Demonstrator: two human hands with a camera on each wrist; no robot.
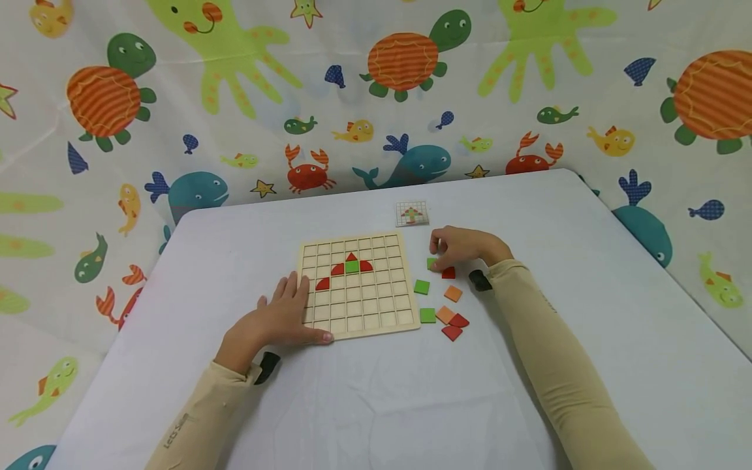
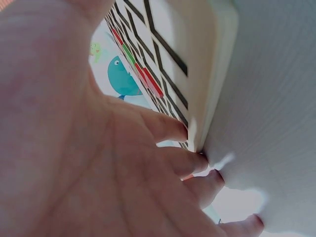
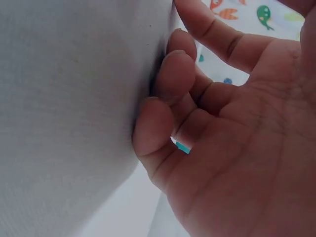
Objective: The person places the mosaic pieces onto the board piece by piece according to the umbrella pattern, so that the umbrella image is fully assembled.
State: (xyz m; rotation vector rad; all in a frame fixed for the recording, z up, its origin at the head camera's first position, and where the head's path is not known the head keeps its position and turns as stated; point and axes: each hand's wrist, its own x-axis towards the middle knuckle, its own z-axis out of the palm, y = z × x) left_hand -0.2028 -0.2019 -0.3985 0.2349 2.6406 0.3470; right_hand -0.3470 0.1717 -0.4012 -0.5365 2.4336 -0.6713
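A wooden grid board [image 1: 364,307] lies on the table. Set in its cells are a green square tile [image 1: 352,266], a red triangle [image 1: 351,256] and red quarter-round tiles, one of them [image 1: 322,284] lower at the left. My left hand [image 1: 282,316] spreads over the board's left edge, thumb at the near corner; in the left wrist view its fingertips [image 2: 197,160] reach along the board's side. Right of the board, my right hand [image 1: 464,245] has loosely curled fingers at the tabletop, its thumb tip on a loose green square tile [image 1: 431,264], which it partly covers.
A red tile [image 1: 449,273] lies beside the right thumb. Nearer are green squares [image 1: 422,287] [image 1: 427,316], orange squares [image 1: 453,293] and red quarter-round tiles [image 1: 452,333]. A small pattern card [image 1: 412,213] lies behind the board. A sea-animal curtain [image 1: 335,65] hangs behind the table.
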